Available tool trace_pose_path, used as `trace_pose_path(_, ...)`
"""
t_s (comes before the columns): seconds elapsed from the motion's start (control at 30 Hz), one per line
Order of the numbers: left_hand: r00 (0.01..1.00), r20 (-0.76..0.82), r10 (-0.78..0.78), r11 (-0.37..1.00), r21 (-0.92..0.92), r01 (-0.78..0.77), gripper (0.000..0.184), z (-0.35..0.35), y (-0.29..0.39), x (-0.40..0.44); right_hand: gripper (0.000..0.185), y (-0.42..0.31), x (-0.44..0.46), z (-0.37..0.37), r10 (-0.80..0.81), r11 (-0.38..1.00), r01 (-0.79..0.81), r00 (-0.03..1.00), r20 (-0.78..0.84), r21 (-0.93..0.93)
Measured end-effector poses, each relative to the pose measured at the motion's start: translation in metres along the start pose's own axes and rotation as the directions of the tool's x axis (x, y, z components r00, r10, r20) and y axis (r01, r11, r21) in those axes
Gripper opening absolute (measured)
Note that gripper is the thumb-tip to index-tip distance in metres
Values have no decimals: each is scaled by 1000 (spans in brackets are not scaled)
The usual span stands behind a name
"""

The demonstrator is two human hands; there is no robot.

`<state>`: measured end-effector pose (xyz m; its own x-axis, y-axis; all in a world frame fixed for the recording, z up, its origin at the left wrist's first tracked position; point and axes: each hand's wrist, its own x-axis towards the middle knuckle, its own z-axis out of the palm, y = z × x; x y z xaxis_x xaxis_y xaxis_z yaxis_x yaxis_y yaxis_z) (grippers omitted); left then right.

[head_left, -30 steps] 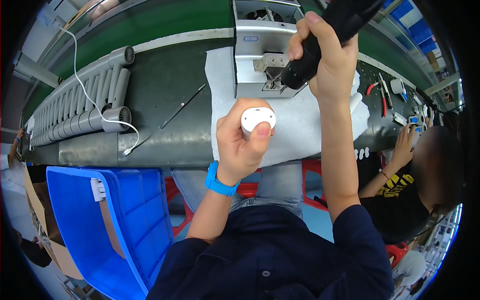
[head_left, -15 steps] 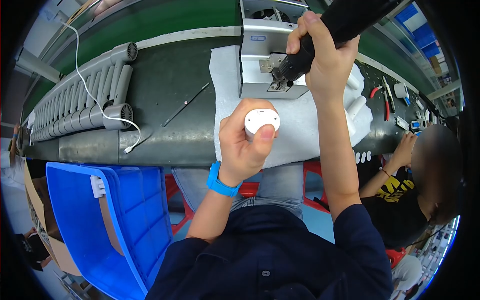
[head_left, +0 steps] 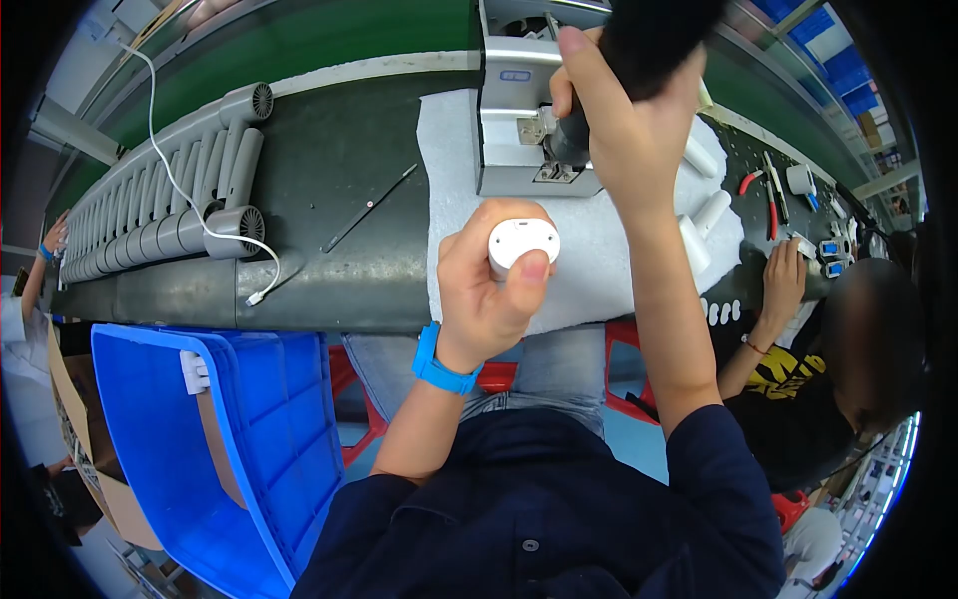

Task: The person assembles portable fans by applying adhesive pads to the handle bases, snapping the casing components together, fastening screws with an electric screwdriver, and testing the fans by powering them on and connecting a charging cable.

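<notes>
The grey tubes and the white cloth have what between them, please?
The head view shows a thin rod and a white cable's plug on the dark bench.

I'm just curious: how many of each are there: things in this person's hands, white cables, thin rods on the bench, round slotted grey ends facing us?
Held things: 2 (white rounded piece, left hand; black tool, right hand)
White cable: 1
Thin rod: 1
Slotted grey ends: 2 (upper end, lower end)
Total: 6

Dark navy short-sleeved top (head_left: 599, 509) (one pale round button at the front), bright blue wristband (head_left: 439, 365), faded light-blue jeans (head_left: 561, 371).
</notes>
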<state>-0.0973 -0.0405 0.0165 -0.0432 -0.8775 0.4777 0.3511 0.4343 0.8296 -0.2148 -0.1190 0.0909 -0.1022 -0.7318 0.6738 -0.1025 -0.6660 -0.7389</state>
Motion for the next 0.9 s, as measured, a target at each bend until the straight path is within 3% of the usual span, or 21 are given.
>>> trace_pose_path(0.07,1000,1,1,1000,-10,-1,28,-1,-1,-1,29,3,0,-3,196,980,-196,981,15,24)
trace_pose_path(0.1,1000,1,-2,1000,-23,2,28,-1,0,-1,29,4,-2,-5,196,980,-196,981,15,24)
trace_pose_path(0.2,1000,-2,11,1000,-12,-11,28,0,-1,0,35,4,-4,-11,208,927,-176,976,-63,332)
trace_pose_path(0.33,1000,8,15,1000,-15,-15,28,0,0,1,52,-14,3,-6,250,953,-199,941,-227,227)
trace_pose_path(0.43,1000,8,14,1000,-9,-14,29,0,0,0,51,-7,5,-10,184,951,-95,939,-291,296)
trace_pose_path(0.5,1000,12,15,1000,11,-15,29,0,0,0,36,11,5,-19,-2,950,30,996,-90,312)
trace_pose_path(0.9,1000,0,7,1000,-12,-7,31,-1,0,0,37,24,0,-19,-19,985,29,998,-63,172)
